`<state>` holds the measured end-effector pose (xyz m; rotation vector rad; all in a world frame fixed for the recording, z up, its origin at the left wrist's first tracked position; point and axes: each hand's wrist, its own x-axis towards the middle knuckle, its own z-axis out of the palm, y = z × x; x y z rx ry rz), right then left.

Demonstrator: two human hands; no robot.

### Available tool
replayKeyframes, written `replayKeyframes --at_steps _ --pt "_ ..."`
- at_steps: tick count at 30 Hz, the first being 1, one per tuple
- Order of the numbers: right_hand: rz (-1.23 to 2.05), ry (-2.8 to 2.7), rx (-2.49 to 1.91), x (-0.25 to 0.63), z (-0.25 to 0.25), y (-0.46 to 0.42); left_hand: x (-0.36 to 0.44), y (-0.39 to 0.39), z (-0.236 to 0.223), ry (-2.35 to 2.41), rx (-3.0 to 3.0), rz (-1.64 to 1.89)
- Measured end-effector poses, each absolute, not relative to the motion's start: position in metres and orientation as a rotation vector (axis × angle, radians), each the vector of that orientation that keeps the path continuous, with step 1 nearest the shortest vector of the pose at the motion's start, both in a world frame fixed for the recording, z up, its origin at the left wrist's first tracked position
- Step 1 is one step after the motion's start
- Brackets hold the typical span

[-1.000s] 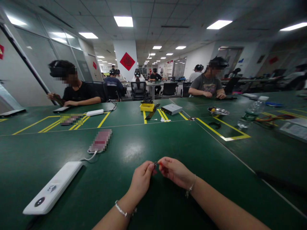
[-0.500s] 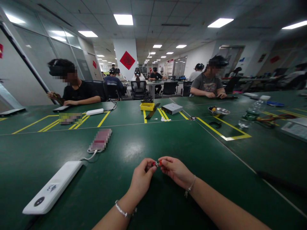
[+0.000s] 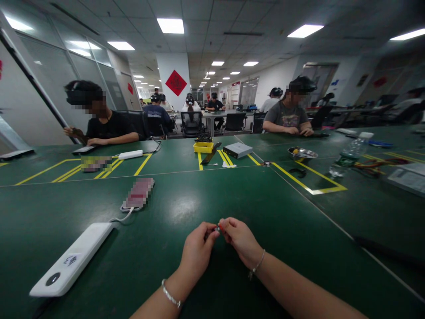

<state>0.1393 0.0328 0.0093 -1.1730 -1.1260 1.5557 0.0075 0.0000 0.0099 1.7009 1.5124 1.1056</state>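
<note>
Both hands meet above the near part of the green table (image 3: 159, 248). My left hand (image 3: 196, 248) is closed, thumb and fingers pinching a small silver metal part (image 3: 217, 229), mostly hidden by the fingertips. From the other side my right hand (image 3: 241, 239) pinches a small orange-red piece (image 3: 221, 226) against that metal part. Whether the two pieces are joined is too small to tell. A bracelet circles each wrist.
Left of my hands lie a white power bank (image 3: 73, 261) and a phone (image 3: 137, 195) joined by a cable. Farther back are a yellow tray (image 3: 203, 147), a grey box (image 3: 238, 149), a metal bowl (image 3: 303, 154) and a plastic bottle (image 3: 351, 155). Two people sit across the table.
My right hand has shifted slightly left and its fingertips are closer to my left hand's. The small pieces are now more covered by fingers.
</note>
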Motion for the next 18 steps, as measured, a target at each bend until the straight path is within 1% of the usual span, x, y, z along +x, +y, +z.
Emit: replayKeyframes --at_steps 7,15,18 --pt "1.505 -1.085 -1.215 0.133 0.008 0.026 0.008 -0.001 0.007 1.576 1.842 1.087" --pt "1.262 -1.166 -1.361 0.132 0.013 0.020 0.008 -0.003 0.003 1.745 2.106 0.996" --pt "1.226 -1.210 -1.349 0.133 0.013 0.017 0.006 -0.003 0.004 1.806 2.163 0.977"
